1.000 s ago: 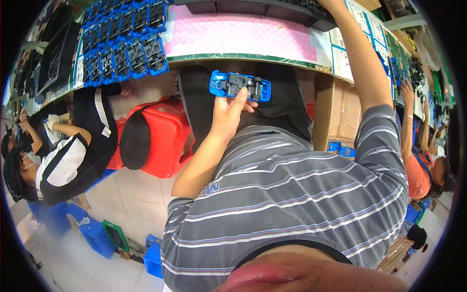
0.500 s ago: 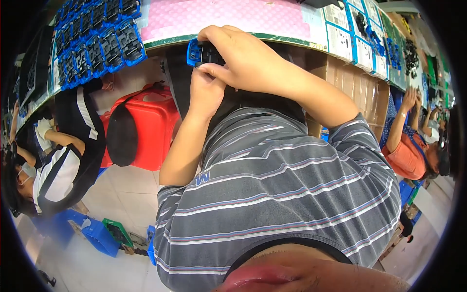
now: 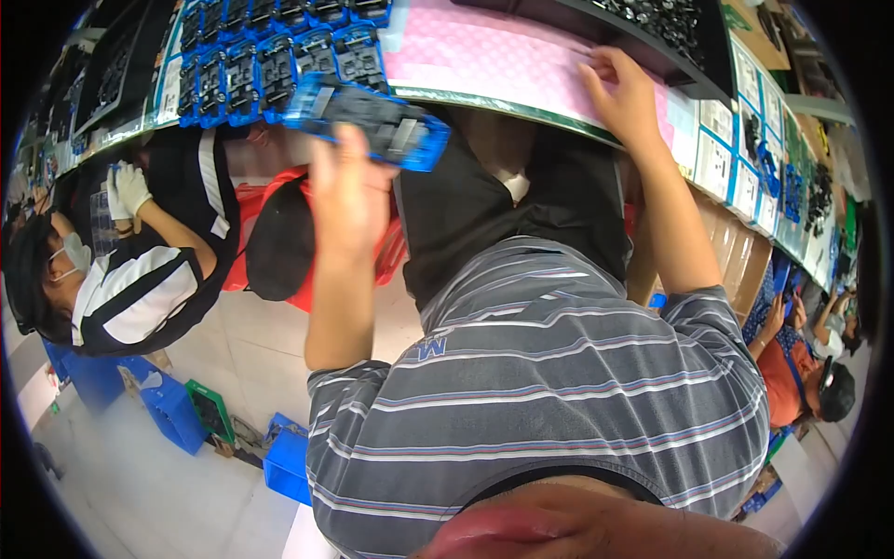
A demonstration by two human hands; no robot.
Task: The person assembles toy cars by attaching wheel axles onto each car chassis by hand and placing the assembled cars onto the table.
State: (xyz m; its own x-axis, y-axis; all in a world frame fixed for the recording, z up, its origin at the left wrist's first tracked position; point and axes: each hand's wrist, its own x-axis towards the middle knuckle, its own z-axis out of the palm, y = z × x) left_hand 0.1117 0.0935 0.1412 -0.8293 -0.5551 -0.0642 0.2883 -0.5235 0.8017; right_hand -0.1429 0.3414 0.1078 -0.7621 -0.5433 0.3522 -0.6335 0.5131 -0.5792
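In my left hand (image 3: 349, 191) is a blue-and-black plastic assembly (image 3: 372, 121), long and flat, held tilted just off the table's front edge. The hand is blurred, its thumb pressed on the near side of the part. My right hand (image 3: 626, 98) is over the pink bubble-patterned mat (image 3: 503, 56), fingers loosely curled and apart, with nothing visible in them. It is nearest to a black tray (image 3: 643, 42) of small black parts. Several similar blue-and-black assemblies (image 3: 279, 70) lie in rows left of the mat.
Along the table's right side lie printed sheets (image 3: 717, 121) with blue strips. A red stool (image 3: 265, 210) with a black pad stands at left, beside a gloved co-worker (image 3: 140, 270). Another person (image 3: 792, 363) works at right. Blue bins (image 3: 289, 456) sit on the floor behind.
My hands have parted. My left hand carries the assembly leftward and up toward the rows; my right hand has let go and moved right over the mat. The view has shifted, showing the black tray.
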